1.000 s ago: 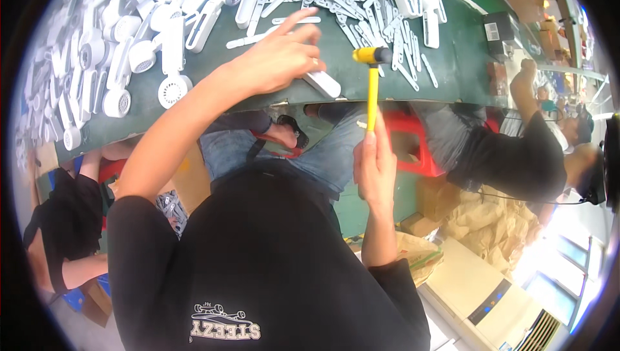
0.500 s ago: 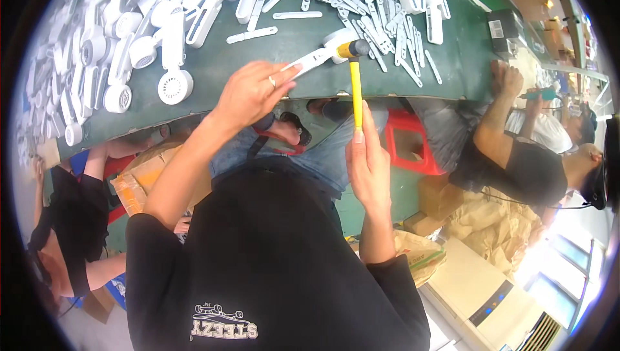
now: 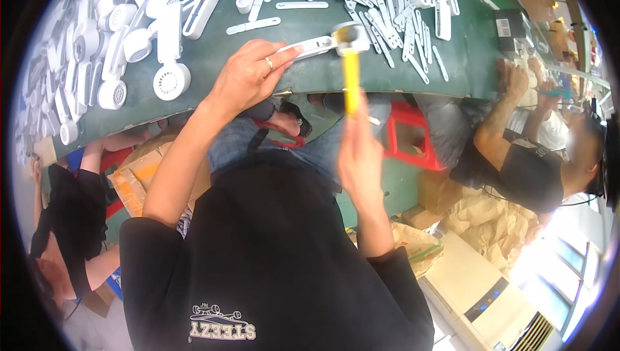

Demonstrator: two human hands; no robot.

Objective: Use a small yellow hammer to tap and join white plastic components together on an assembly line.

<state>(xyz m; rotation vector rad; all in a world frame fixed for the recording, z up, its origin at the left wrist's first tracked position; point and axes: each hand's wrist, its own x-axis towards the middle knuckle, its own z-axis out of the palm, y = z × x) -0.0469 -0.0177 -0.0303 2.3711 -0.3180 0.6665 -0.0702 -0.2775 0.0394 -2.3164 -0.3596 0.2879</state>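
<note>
My left hand, a ring on one finger, is closed around the handle of a white handheld fan at the near part of the green table. The fan's round head points right. In my right hand is the yellow handle of a small mallet, blurred by motion. Its dark-and-yellow head overlaps the fan's round head; whether they touch I cannot tell. Beyond my hands lie loose flat white strips with slots, and a heap of similar strips.
Many white handheld fans cover the left of the green table; several more lie at the far right. A dark box stands at the right end. Co-workers sit on both sides. A red stool and a cardboard box are below.
The mallet's head has shifted left and slightly up, over the fan's head, and my right hand has risen with it. My left hand keeps its grip on the fan, whose handle lies flatter.
</note>
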